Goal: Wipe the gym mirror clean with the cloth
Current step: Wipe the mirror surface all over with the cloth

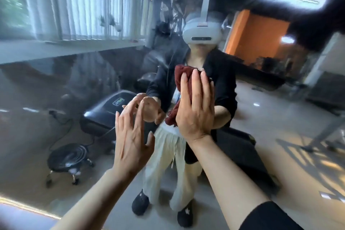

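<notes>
A person presses a dark red cloth (pixel 182 87) flat against a gym mirror (pixel 56 84) with the right hand (pixel 196 106).

Nearest, 2 bare forearms reach forward and up from the bottom edge. The left hand (pixel 130 136) hovers close to the glass, fingers spread and loosely bent, holding nothing. The right hand lies with straight fingers over the bunched cloth, pinning it to the mirror at chest height of the reflection. The cloth looks soft, light and floppy, so a flat palm over its middle should keep it from slipping down; a loose corner hangs below the hand. Beyond, the hazy, streaked glass reflects the person in a white headset (pixel 201 31), a black fan (pixel 69 157) on the floor, and bright window blinds (pixel 74 2).
</notes>
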